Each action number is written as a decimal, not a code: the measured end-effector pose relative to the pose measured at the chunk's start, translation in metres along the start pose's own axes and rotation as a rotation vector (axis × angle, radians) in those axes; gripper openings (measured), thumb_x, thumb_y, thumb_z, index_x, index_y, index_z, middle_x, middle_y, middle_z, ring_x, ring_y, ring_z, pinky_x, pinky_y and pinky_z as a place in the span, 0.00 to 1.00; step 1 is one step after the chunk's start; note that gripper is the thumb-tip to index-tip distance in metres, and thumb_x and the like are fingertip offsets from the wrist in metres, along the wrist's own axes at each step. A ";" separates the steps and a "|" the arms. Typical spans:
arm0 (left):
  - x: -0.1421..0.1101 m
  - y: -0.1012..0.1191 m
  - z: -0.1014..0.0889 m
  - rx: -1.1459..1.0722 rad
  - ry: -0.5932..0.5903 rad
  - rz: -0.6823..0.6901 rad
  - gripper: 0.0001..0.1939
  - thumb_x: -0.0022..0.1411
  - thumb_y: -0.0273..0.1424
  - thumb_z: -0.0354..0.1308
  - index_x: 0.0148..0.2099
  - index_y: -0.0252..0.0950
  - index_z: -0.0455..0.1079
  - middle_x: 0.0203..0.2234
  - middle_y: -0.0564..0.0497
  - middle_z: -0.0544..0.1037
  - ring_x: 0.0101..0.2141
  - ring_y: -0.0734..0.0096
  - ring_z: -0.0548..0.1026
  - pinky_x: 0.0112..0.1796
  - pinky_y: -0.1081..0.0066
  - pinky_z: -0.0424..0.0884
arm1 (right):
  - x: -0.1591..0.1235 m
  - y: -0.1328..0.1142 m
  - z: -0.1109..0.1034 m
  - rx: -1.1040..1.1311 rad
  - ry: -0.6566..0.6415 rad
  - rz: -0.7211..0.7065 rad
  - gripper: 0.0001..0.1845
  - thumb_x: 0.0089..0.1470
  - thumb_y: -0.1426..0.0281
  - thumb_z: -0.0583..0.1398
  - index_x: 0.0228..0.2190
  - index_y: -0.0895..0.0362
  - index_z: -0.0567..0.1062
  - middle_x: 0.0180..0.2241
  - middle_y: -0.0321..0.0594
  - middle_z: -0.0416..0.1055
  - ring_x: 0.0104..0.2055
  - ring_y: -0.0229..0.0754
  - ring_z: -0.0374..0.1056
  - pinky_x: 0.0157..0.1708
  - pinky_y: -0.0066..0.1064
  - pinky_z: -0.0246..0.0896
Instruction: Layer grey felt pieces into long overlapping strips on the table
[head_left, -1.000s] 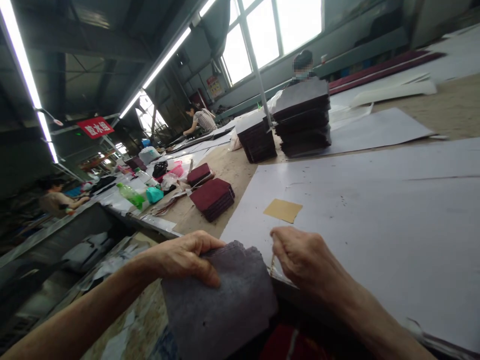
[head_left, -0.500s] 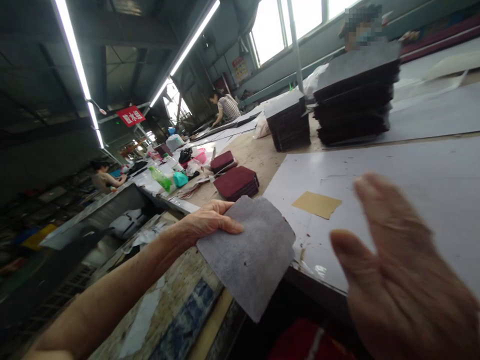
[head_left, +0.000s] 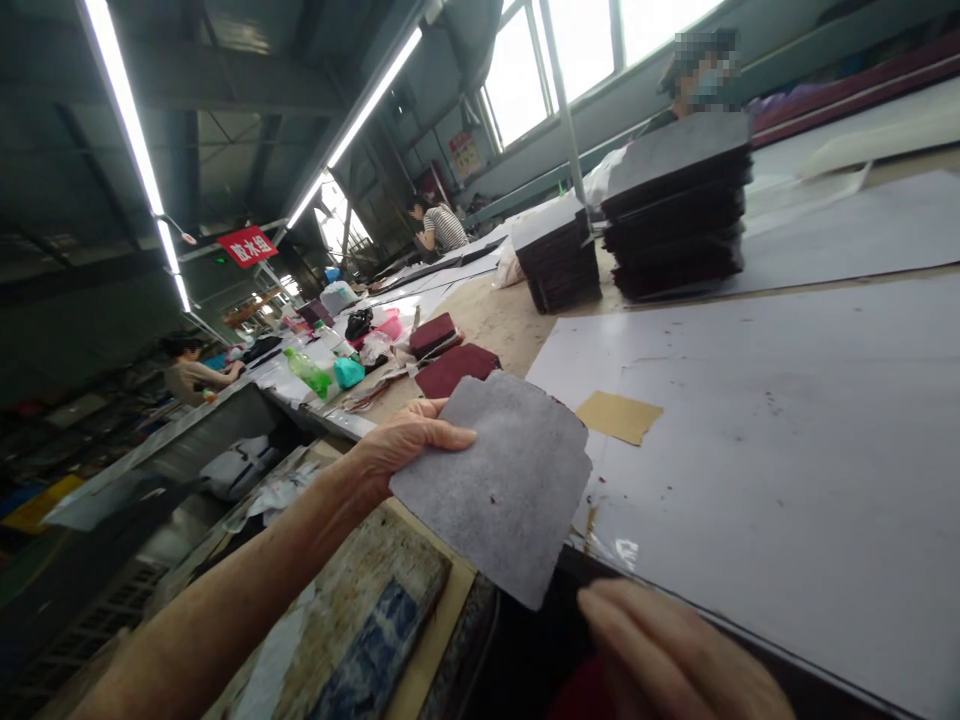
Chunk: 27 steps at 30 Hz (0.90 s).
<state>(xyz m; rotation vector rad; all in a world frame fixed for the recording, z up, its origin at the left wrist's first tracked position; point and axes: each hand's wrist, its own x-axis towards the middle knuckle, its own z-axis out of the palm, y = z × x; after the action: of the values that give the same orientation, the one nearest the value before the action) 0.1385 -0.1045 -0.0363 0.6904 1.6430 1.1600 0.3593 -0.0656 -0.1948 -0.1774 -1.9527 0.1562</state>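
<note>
Two hands sit at the edge of the white paper sheet (head_left: 757, 480): the left hand (head_left: 416, 445) grips a ragged grey felt piece (head_left: 495, 490) just beside it, while the right hand (head_left: 667, 665) has dropped below, its grip unclear.

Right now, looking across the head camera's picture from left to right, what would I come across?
Red sign → left hand → grey sheet → tan paper square → tall dark stack → large white paper sheet
</note>
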 end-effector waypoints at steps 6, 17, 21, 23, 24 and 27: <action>0.007 -0.007 0.015 -0.059 -0.060 -0.071 0.20 0.43 0.21 0.61 0.42 0.28 0.71 0.24 0.48 0.76 0.18 0.73 0.73 0.20 0.76 0.69 | 0.007 0.022 0.007 -0.257 0.036 0.177 0.36 0.52 0.77 0.56 0.60 0.61 0.49 0.58 0.53 0.53 0.60 0.59 0.49 0.52 0.53 0.56; 0.010 -0.020 0.033 -0.213 -0.118 -0.137 0.21 0.45 0.20 0.60 0.45 0.25 0.69 0.24 0.45 0.77 0.21 0.69 0.74 0.25 0.73 0.71 | 0.006 0.014 0.000 -0.185 -0.025 0.033 0.27 0.49 0.86 0.49 0.52 0.64 0.62 0.61 0.52 0.48 0.61 0.61 0.45 0.54 0.59 0.49; 0.006 -0.032 0.040 -0.272 -0.137 -0.170 0.19 0.46 0.20 0.60 0.44 0.24 0.68 0.25 0.45 0.77 0.21 0.69 0.74 0.25 0.73 0.71 | 0.003 0.017 -0.002 -0.108 0.127 0.001 0.25 0.49 0.85 0.50 0.50 0.67 0.63 0.60 0.53 0.51 0.59 0.59 0.50 0.54 0.59 0.49; 0.005 -0.038 0.043 -0.295 -0.133 -0.185 0.18 0.46 0.20 0.60 0.42 0.24 0.68 0.24 0.46 0.77 0.20 0.69 0.74 0.25 0.73 0.70 | 0.004 0.021 -0.011 -0.065 0.165 -0.028 0.25 0.49 0.84 0.49 0.51 0.69 0.62 0.57 0.55 0.55 0.57 0.59 0.53 0.53 0.58 0.51; 0.006 -0.041 0.044 -0.304 -0.127 -0.193 0.17 0.46 0.20 0.60 0.42 0.24 0.68 0.24 0.46 0.76 0.20 0.70 0.74 0.25 0.73 0.70 | 0.006 0.023 -0.016 -0.045 0.154 -0.043 0.26 0.49 0.83 0.49 0.51 0.70 0.61 0.55 0.56 0.58 0.57 0.58 0.55 0.53 0.58 0.52; 0.011 -0.049 0.048 -0.314 -0.102 -0.225 0.15 0.46 0.20 0.59 0.39 0.22 0.69 0.23 0.44 0.76 0.19 0.69 0.73 0.23 0.73 0.69 | 0.010 0.028 -0.032 0.016 0.088 -0.065 0.24 0.51 0.81 0.50 0.51 0.71 0.62 0.49 0.58 0.65 0.55 0.55 0.58 0.51 0.56 0.55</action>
<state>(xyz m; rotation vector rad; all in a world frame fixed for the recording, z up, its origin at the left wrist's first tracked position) 0.1832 -0.0964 -0.0895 0.3488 1.3735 1.1643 0.3868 -0.0351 -0.1795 -0.1082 -1.8663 0.1192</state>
